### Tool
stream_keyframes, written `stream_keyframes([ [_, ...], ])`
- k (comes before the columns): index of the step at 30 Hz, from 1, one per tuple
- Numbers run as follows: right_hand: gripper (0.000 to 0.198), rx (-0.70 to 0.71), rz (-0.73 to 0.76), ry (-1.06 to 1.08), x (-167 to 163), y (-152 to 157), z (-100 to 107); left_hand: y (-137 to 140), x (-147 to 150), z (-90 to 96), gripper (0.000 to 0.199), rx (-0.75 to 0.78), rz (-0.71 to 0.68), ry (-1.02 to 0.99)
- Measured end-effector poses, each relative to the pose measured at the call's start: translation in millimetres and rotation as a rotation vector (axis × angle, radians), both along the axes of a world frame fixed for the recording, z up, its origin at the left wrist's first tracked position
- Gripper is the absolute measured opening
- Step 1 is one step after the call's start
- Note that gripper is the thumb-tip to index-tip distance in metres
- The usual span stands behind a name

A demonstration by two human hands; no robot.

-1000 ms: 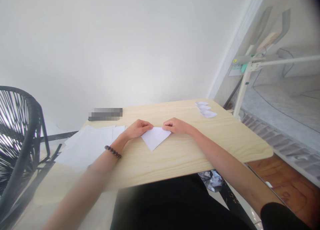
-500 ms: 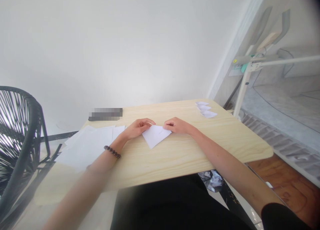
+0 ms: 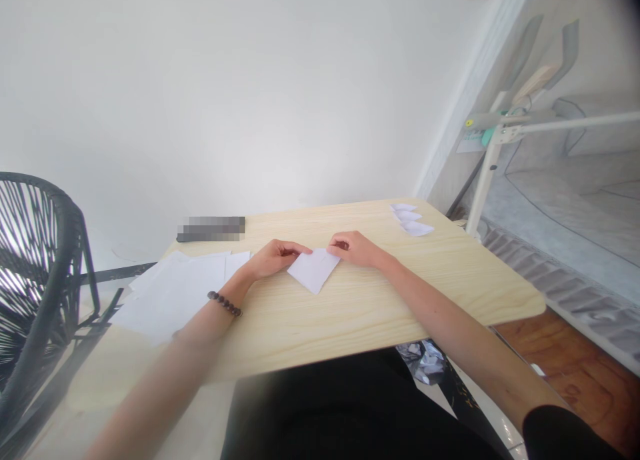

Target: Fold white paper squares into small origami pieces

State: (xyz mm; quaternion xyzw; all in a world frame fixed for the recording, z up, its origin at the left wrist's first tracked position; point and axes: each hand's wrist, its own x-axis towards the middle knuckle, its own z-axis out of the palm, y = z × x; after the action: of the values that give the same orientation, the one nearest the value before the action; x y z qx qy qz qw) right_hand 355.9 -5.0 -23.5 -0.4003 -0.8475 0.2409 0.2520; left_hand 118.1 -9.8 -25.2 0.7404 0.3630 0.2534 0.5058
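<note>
A small folded sheet of white paper (image 3: 315,271) lies on the light wood table, one corner pointing toward me. My left hand (image 3: 275,257) is at its upper left edge, index finger stretched along the top and thumb close by, pinching the paper. At the upper right corner, my right hand (image 3: 353,248) pinches the paper between thumb and curled fingers. Several folded white paper pieces (image 3: 413,220) rest in an overlapping row at the table's far right.
White paper sheets (image 3: 175,290) are spread on the table (image 3: 350,327) at left, with a dark blurred object (image 3: 213,229) behind them. A black woven chair (image 3: 45,267) stands left; a white metal frame (image 3: 487,180) stands right. Crumpled silvery material (image 3: 425,361) shows below the front edge.
The folded paper has turned slightly, its near corner swinging to the right. My left index finger has straightened out along the paper's top edge. My right hand has barely moved.
</note>
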Motion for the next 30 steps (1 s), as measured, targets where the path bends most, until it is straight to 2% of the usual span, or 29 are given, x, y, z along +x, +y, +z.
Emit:
stream_keyframes([
  [5, 0.023, 0.086, -0.038, 0.020, -1.2, 2.0, -5.0, 1.4, 2.2, -3.8, 0.033, 0.097, 0.059, 0.060],
  [9, 0.026, 0.134, -0.023, 0.021, -2.3, 0.0, -5.9, 1.3, 3.0, -2.5, 0.027, 0.323, 0.097, 0.149],
  [13, 0.021, 0.131, 0.061, 0.008, -5.7, -3.8, -4.9, 3.1, 0.7, -2.6, 0.026, 0.558, 0.068, 0.288],
  [18, 0.028, 0.133, 0.153, -0.040, -9.1, -7.9, -1.8, 6.1, -2.5, -4.7, 0.032, 0.736, -0.016, 0.442],
  [24, 0.040, 0.209, 0.154, -0.102, -9.0, -8.3, -1.0, 6.2, -1.3, -5.6, 0.037, 0.837, -0.082, 0.505],
  [30, 0.024, 0.327, 0.153, -0.143, -7.7, -3.9, -5.0, 3.6, 0.6, -4.1, 0.037, 0.887, -0.084, 0.562],
])
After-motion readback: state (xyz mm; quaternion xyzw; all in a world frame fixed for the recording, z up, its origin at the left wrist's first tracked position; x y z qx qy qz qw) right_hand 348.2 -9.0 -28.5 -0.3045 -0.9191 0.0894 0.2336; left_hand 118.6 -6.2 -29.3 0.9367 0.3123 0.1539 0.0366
